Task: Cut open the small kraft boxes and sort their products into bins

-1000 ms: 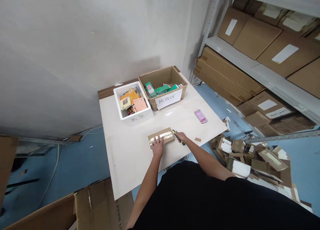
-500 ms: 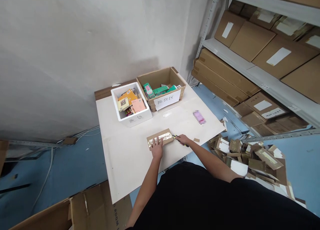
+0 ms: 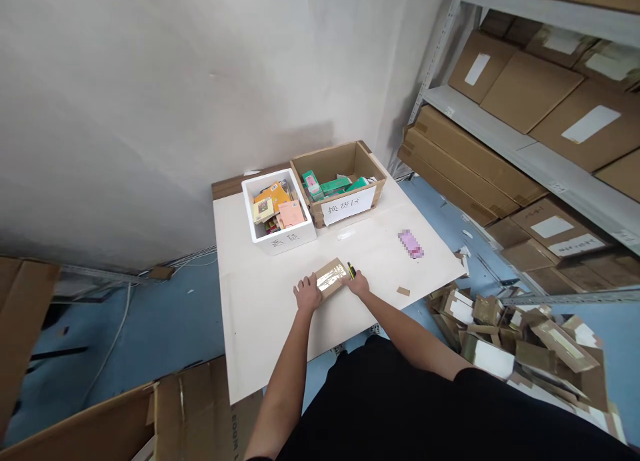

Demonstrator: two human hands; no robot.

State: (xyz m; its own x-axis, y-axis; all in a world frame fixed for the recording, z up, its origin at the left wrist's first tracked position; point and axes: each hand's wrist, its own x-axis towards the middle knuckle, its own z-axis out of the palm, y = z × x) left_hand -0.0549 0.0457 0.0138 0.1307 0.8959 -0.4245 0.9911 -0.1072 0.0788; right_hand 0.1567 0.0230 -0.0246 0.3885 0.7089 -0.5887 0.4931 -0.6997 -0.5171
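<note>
Lying near front edge of table (image 3: 260, 314): small taped parcel (image 3: 331, 277), tilted, between both hands. Left hand (image 3: 306, 293) fingers spread on its near-left end. Right hand (image 3: 359, 284) curled round black-yellow knife (image 3: 351, 270) at right end; blade hidden, contact with parcel unclear. Tape glare hides any label. Pink item (image 3: 411, 243) blurred. Foam box (image 3: 278, 211) and carton (image 3: 340, 181) at table's back edge. Shelf (image 3: 500, 137) cut off at right. Cardboard scraps (image 3: 525, 327) on blue floor (image 3: 165, 327).

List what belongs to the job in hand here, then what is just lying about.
In hand:
taped cardboard parcel, between the left hand and the right hand
utility knife, held in the right hand

Lying about:
white foam box
labelled cardboard box
pink item
cardboard scrap
opened cartons on the floor
shelf boxes
</note>
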